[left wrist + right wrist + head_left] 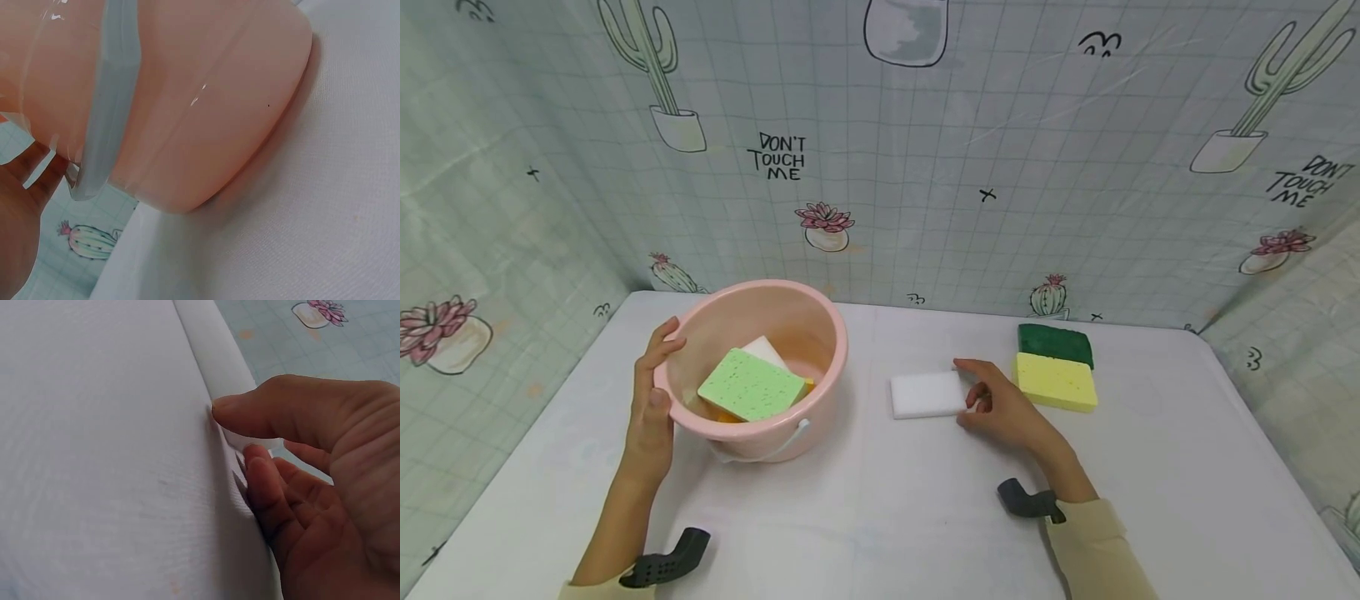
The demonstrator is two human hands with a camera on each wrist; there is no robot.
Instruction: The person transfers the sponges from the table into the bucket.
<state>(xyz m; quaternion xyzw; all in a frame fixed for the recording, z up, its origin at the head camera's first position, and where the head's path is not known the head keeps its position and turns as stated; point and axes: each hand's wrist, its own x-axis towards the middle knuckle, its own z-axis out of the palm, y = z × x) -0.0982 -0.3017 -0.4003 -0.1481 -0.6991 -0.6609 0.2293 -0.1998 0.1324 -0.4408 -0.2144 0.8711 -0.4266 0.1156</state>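
In the head view, the left hand grasps the left side of the pink bucket, its fingers curled at the rim. Inside lie a light green sponge, a white sponge partly hidden behind it, and bits of something orange-yellow. The right hand has its grip pinched on the right end of a white block, which lies on the worktop between the bucket and a yellow sponge and dark green sponge. Held by one end only, the block could droop or twist out if the pinch is slack. The bucket looks light, so an uneven pull on its rim might tip it; the light green sponge, lying high on the pile, might make another piece slide off.

In the left wrist view, the bucket's base meets the worktop and the pale handle hangs down its side; a finger could snag there.

In the right wrist view, the thumb lies along the block's near edge with the fingers curled beneath. Whether the block is clear of the worktop cannot be told; if not, a sideways pull could drag the cloth-like surface.
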